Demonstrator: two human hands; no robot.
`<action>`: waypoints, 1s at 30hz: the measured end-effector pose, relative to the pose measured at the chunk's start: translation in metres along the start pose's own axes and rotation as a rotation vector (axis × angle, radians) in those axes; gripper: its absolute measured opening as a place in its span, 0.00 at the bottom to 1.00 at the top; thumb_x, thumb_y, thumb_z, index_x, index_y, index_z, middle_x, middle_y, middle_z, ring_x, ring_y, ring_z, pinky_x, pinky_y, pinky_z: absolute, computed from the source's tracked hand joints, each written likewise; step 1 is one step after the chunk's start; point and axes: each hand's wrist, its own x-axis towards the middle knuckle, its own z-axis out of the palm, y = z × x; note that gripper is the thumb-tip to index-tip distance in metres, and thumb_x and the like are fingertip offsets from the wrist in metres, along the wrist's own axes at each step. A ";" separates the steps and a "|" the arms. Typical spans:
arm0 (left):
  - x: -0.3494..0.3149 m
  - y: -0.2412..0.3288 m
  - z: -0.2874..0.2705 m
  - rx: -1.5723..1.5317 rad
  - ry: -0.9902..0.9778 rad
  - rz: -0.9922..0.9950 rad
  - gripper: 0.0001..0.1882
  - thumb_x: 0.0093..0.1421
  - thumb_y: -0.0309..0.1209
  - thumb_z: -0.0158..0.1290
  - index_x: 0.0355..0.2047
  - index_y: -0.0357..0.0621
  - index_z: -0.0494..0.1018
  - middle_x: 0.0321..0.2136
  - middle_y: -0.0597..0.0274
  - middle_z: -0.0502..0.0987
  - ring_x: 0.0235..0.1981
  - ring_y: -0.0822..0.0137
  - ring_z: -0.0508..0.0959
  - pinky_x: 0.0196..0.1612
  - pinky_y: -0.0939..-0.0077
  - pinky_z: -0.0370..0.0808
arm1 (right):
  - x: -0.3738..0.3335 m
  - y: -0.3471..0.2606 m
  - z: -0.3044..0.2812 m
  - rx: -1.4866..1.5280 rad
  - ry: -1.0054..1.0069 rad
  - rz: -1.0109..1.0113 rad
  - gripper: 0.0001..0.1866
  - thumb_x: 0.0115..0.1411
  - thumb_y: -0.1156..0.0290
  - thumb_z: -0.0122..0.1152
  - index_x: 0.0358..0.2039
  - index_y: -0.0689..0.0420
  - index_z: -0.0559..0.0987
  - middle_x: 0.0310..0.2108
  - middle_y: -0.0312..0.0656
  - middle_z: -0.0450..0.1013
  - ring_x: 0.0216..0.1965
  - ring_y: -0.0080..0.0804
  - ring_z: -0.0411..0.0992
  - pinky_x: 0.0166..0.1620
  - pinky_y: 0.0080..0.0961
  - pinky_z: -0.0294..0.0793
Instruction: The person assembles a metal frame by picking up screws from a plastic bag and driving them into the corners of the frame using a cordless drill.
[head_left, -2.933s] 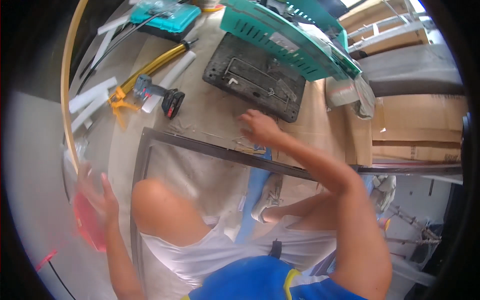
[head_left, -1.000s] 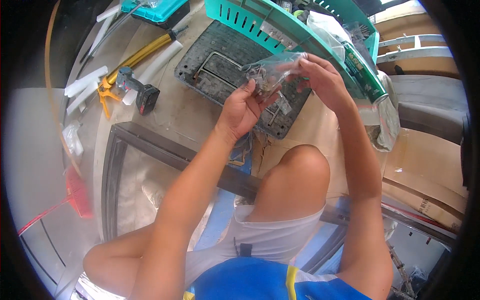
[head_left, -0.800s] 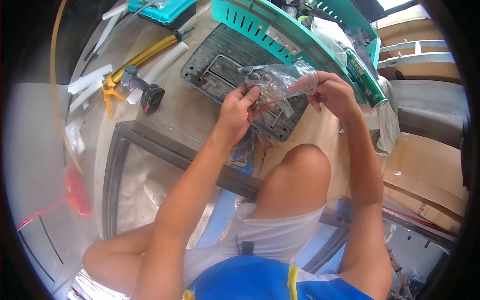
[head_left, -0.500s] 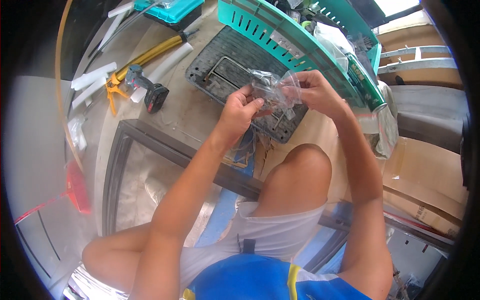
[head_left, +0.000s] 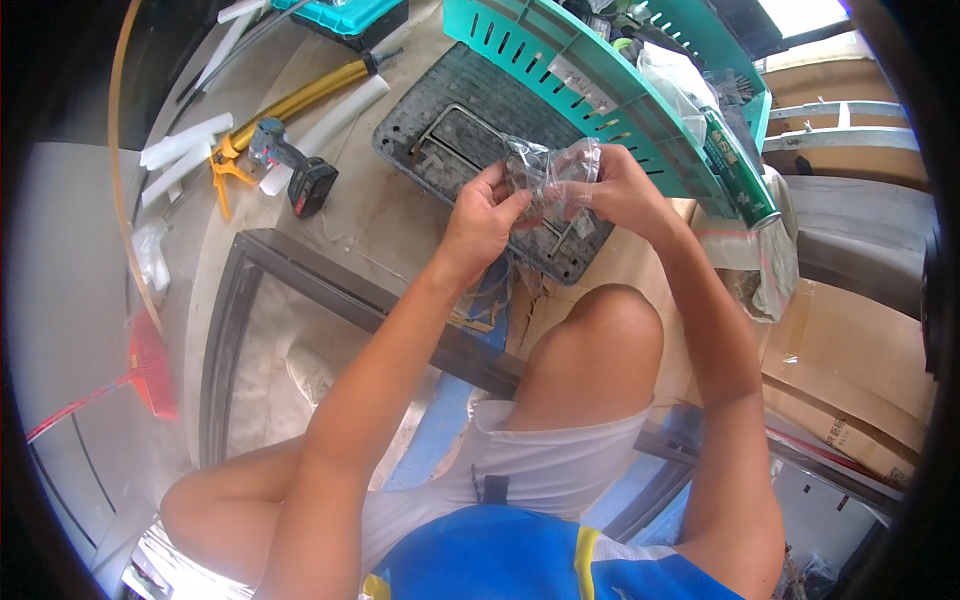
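Note:
A crinkled clear plastic bag [head_left: 545, 168] is stretched between my two hands, over a dark grey slotted board. My left hand [head_left: 484, 215] pinches its left side with the thumb on top. On the other side my right hand [head_left: 622, 193] grips the bag, thumb pointing inward and fingers folded behind the film. What the bag contains is too small and shiny to make out. Beneath the hands lies the dark board [head_left: 440, 110], with a bent metal loop on its top.
A teal slotted crate [head_left: 560, 70] full of items stands beyond the board, a green spray can [head_left: 740, 170] at its side. Left are a cordless drill [head_left: 290, 165], a yellow caulking gun [head_left: 290, 105] and white tubes. A dark metal frame [head_left: 330, 290] surrounds my legs; cardboard [head_left: 850, 350] lies right.
My right hand has shifted slightly down, its thumb now closer in on the bag. The plastic has been bunched differently between my hands, while my left hand keeps its pinch.

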 end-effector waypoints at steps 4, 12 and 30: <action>0.002 -0.004 0.002 0.043 0.023 0.017 0.18 0.71 0.25 0.49 0.60 0.38 0.68 0.51 0.59 0.78 0.48 0.67 0.81 0.52 0.65 0.83 | 0.007 0.009 0.009 0.043 0.035 -0.063 0.09 0.63 0.68 0.68 0.40 0.59 0.83 0.23 0.34 0.78 0.21 0.15 0.69 0.23 0.17 0.63; 0.022 -0.022 -0.021 -0.489 0.010 -0.030 0.17 0.73 0.29 0.45 0.60 0.39 0.66 0.50 0.55 0.78 0.50 0.59 0.80 0.54 0.62 0.81 | 0.000 -0.022 -0.001 0.120 0.204 -0.103 0.08 0.67 0.68 0.63 0.38 0.60 0.79 0.30 0.37 0.80 0.20 0.15 0.69 0.22 0.16 0.65; 0.048 0.000 0.003 0.367 0.230 0.271 0.19 0.72 0.40 0.51 0.55 0.40 0.73 0.41 0.63 0.79 0.40 0.71 0.79 0.45 0.77 0.75 | -0.009 0.000 -0.020 0.681 -0.093 -0.056 0.12 0.73 0.61 0.49 0.47 0.55 0.72 0.42 0.42 0.78 0.39 0.28 0.76 0.34 0.24 0.71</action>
